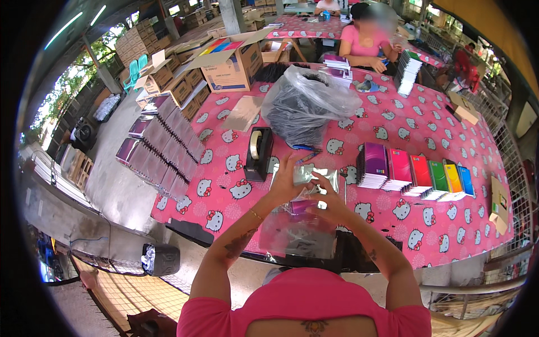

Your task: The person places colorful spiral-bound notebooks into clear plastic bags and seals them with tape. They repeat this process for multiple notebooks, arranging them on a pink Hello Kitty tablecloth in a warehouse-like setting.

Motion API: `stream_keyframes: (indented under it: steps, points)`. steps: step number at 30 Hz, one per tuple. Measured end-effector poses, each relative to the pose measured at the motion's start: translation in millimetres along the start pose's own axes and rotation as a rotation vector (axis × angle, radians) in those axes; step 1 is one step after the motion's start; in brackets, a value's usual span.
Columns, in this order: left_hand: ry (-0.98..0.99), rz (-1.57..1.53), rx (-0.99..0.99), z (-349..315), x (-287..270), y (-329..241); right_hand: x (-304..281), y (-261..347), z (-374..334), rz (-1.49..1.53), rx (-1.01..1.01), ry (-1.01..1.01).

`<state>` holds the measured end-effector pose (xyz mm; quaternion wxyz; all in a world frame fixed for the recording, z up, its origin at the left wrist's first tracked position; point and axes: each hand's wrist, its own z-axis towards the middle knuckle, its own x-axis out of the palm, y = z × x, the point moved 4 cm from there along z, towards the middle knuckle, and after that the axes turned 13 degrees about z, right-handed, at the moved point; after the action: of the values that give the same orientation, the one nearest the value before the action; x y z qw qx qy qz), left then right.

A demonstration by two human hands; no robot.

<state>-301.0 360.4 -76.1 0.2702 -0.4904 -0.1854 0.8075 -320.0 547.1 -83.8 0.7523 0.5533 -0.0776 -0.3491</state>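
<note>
Grey floor [109, 160], lit ceiling tubes [63, 30], pale pillar [231, 17], pink patterned table [449, 135]

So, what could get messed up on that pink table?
Maybe a few things. The tall notebook stacks stand at the left edge of the table, so a bump could topple them. The clear plastic looks thin and lies at the near edge, so it might slide off. And the loose pens near the black tape dispenser could roll away if nudged.
</note>
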Motion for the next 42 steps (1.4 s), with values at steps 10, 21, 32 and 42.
stream_keyframes:
  steps: [10,21,32,42]
  points:
    - [0.408,-0.766,-0.390,-29,15,38,-6,-69,25,0.733,0.417,-0.205]
    - [0.387,-0.481,-0.339,-18,-3,16,-29,-57,46,0.382,0.245,-0.033]
    - [0.105,0.406,0.330,-43,-38,-44,-14,3,15,-0.335,-0.144,0.092]
    - [0.090,-0.100,-0.159,-22,-25,-28,-4,34,20,-0.253,-0.004,-0.133]
